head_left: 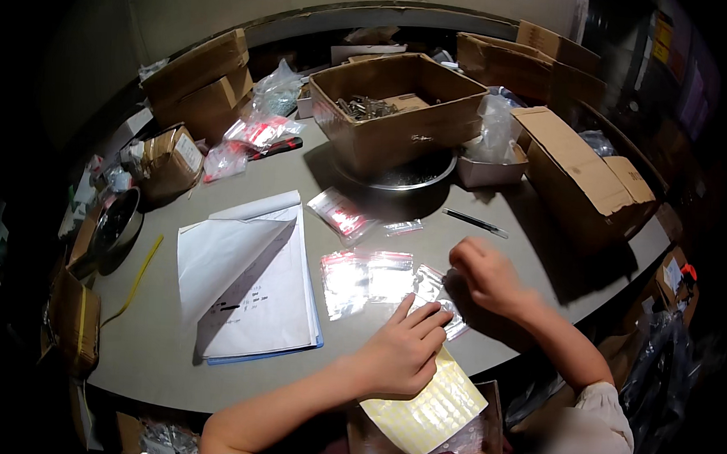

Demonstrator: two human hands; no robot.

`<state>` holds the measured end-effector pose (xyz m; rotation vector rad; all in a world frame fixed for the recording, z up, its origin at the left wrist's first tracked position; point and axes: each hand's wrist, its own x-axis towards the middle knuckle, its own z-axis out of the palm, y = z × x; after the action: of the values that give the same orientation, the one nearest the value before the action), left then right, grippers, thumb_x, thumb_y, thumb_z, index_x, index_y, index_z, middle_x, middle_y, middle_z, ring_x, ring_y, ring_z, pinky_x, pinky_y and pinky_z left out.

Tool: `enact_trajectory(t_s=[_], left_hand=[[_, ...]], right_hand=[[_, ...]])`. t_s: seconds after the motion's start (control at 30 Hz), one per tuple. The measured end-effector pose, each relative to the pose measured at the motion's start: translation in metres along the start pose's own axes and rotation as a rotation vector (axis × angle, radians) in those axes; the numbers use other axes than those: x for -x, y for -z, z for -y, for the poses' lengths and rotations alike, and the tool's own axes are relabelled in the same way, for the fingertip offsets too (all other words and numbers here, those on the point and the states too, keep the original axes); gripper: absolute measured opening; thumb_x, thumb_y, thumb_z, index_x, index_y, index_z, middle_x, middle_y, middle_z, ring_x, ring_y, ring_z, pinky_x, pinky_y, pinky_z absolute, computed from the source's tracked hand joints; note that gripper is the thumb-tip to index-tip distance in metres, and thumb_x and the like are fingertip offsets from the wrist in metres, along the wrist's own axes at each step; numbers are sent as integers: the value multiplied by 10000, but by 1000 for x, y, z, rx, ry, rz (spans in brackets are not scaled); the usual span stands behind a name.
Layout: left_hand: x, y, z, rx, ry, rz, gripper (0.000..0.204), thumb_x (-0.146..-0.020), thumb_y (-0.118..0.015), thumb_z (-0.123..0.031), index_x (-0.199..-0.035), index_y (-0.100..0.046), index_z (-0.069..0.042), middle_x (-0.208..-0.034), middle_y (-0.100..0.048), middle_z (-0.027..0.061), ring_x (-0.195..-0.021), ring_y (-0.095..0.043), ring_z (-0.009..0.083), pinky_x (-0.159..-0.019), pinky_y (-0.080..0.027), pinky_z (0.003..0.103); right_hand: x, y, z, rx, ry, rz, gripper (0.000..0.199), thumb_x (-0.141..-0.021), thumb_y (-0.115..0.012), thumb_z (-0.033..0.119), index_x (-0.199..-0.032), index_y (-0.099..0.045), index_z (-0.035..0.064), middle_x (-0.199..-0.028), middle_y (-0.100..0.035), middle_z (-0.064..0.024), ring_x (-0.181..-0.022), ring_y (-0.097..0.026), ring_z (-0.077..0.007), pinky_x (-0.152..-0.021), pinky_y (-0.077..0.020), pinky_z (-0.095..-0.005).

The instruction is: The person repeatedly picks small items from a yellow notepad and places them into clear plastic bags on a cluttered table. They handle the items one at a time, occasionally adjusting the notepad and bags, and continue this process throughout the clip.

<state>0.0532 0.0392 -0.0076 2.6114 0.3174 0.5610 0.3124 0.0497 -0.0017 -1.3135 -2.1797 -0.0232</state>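
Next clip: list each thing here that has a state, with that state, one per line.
left hand: flat on the yellow sticker sheet
right hand: loosely closed, blurred, above the table
clear zip bags: lying flat
paper pad: top sheet folded back
centre cardboard box: open, metal parts inside
black pen: lying flat

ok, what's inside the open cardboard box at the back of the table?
The open cardboard box holds a pile of small metal parts beside a brown cardboard piece. Its near wall hides the rest of the floor.
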Motion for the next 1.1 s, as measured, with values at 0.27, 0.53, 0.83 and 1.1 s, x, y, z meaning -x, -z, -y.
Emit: enact_trajectory(t_s=[0.27, 0.53, 0.83, 1.1], left_hand=[[9, 14, 8, 125, -68, 66, 280, -850, -582, -114, -1068, -648, 50, -1367, -618, 219, -1379, -513, 390, -1249, -191, 669], [10, 13, 8, 107, -131, -53, 136, -794, -613, -75, -920, -619, -23, -1380, -665, 170, -1347, -591, 346, -982, -437, 491], [10, 14, 11, 247, -54, 37, 203, -812, -590, -73, -982, -657, 16, -1308, -670, 181, -1383, -543, 376, -1254, -167, 698], [53, 73, -5, 475, 33, -132, 87, -788, -614, -45, -842, -643, 16, -1220, -734, 208, -1157, -701, 368, -1117, -485, 495]], right_hand=[[-24, -13, -7, -69, 460, 136, 275, -790, -749, 23, -1052, -666, 26, -1041, -662, -114, -992, -661, -306, -852, -565, -394], [-25, -23, -19, -22, 594, 183, 237, -723, -705, 71, -948, -634, 51, -1050, -656, -121, -1052, -658, -328, -926, -546, -431], [-13, 19, -18, -348, 247, 322, 294, -934, -676, 217, -1169, -724, 47, -1348, -667, -170, -1289, -602, -376, -1088, -424, -489], [70, 25, 61, -239, 297, 561, 583, -1065, -557, 409, -1529, -478, 64, -1623, -382, -195, -1547, -302, -409, -1274, -180, -574]])
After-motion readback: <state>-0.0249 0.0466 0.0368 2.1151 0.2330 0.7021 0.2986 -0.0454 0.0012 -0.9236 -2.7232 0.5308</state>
